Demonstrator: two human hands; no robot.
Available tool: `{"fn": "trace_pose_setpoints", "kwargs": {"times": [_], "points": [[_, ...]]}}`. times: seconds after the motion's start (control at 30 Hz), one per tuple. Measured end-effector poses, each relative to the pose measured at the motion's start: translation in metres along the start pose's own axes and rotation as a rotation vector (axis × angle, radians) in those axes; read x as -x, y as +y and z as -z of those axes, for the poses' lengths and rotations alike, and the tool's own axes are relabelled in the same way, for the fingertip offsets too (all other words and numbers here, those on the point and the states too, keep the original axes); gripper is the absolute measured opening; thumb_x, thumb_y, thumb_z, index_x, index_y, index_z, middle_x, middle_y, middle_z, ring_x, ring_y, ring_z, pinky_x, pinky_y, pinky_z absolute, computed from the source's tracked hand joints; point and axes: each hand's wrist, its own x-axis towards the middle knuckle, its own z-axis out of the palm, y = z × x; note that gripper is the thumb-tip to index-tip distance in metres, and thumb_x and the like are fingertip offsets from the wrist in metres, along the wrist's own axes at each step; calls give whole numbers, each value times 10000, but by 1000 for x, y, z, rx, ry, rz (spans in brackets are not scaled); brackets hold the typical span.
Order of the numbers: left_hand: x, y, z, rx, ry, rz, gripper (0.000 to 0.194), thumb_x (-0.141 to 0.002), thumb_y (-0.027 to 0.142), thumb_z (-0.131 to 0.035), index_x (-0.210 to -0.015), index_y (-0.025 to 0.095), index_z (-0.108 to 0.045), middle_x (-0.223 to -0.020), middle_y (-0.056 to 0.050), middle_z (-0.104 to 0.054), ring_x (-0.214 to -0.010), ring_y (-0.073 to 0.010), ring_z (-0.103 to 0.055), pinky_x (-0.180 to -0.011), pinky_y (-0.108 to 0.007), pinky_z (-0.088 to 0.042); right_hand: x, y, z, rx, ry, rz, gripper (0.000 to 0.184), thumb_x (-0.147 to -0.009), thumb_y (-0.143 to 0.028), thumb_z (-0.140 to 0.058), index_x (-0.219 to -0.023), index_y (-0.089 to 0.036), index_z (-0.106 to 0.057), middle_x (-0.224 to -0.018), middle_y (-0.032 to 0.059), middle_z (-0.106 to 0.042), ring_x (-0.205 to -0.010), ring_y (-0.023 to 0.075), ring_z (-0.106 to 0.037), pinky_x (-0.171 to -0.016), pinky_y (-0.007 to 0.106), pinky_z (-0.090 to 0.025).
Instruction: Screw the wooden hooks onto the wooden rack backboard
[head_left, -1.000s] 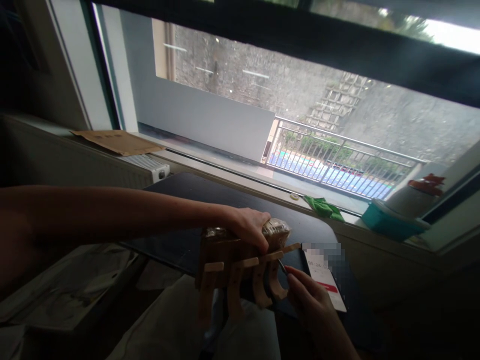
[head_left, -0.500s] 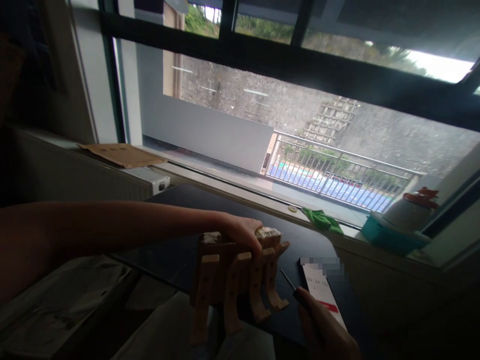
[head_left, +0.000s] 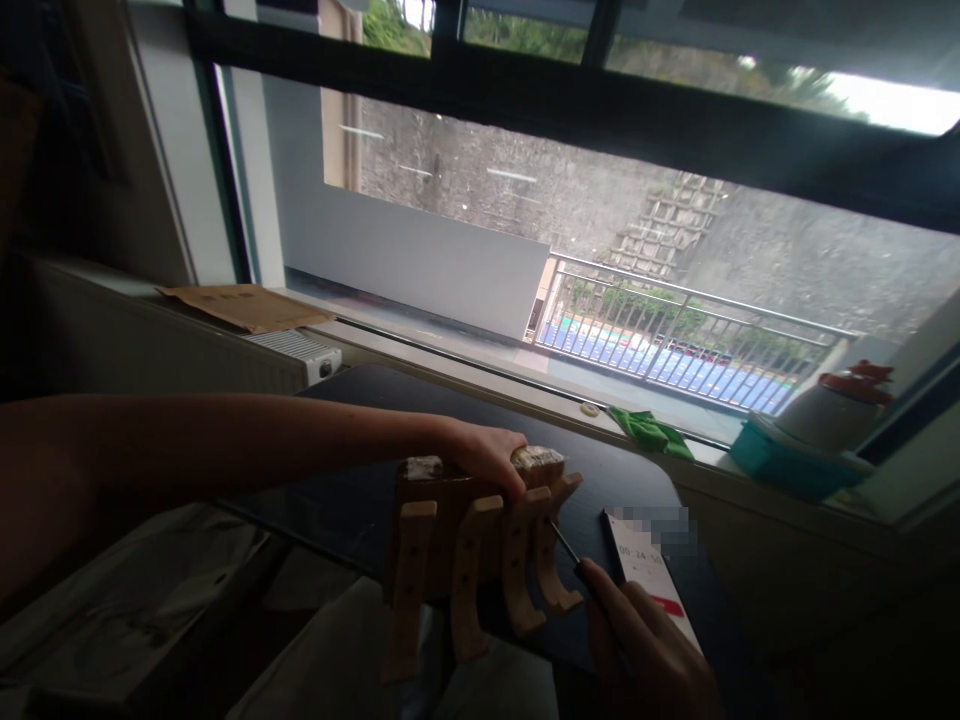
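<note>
A wooden hook rack [head_left: 465,550] with several curved pegs stands on edge at the near side of a dark table [head_left: 352,500]. My left hand [head_left: 487,455] is closed over its top edge and steadies it. Low at the right, my right hand [head_left: 645,650] grips a thin dark screwdriver [head_left: 566,550]. The tool's tip points at the rightmost peg. A phone [head_left: 649,575] with a lit white screen lies on the table just right of the rack, beside my right hand.
A window sill runs behind the table with a green cloth [head_left: 649,432], a teal tub [head_left: 795,465] and a white pot with a red top [head_left: 840,405]. At the left, brown cardboard [head_left: 244,305] lies over a white radiator [head_left: 296,350]. Pale sheeting [head_left: 127,590] lies at the lower left.
My right hand has brought the screwdriver up and left, so its tip now sits close to the rightmost peg. The left hand keeps its hold on the rack. The view has shifted slightly.
</note>
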Motion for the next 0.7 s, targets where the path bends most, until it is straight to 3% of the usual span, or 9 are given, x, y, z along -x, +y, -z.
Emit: {"fn": "trace_pose_setpoints", "kwargs": {"times": [0.17,0.43,0.53,0.7], "points": [[2,1,0,3,-8,2,668,-556,518,-607,-1122,196,-456,-1079,-41,-562,-919,-227,-555,-694,-260,-470,0,4,0,23,-41,44,346,-872,-243,-421,-1202,-176,-504,-709,38,-583,-573,114,-557,-486,205,-396],[-2,-1,-1,-17,-1,8,671,-549,525,-604,-1116,201,-452,-1068,-38,-561,-902,-217,-560,-704,-262,-469,-9,16,19,170,-240,324,482,-826,-107,-376,-1307,-129,-373,-759,60,-579,-588,123,-558,-472,193,-436],[-1,2,-3,-46,8,24,674,-536,509,-616,-1109,193,-451,-1044,-52,-568,-889,-224,-561,-684,-279,-469,-17,16,28,203,-305,312,468,-817,-147,-387,-1284,-126,-407,-779,73,-592,-640,154,-586,-495,215,-460],[2,9,-4,-101,30,47,666,-529,504,-620,-1099,199,-459,-1034,-60,-577,-904,-247,-557,-678,-305,-463,-18,15,24,132,-296,86,322,-880,-238,-357,-1162,-204,-510,-828,36,-650,-602,105,-615,-436,150,-436]]}}
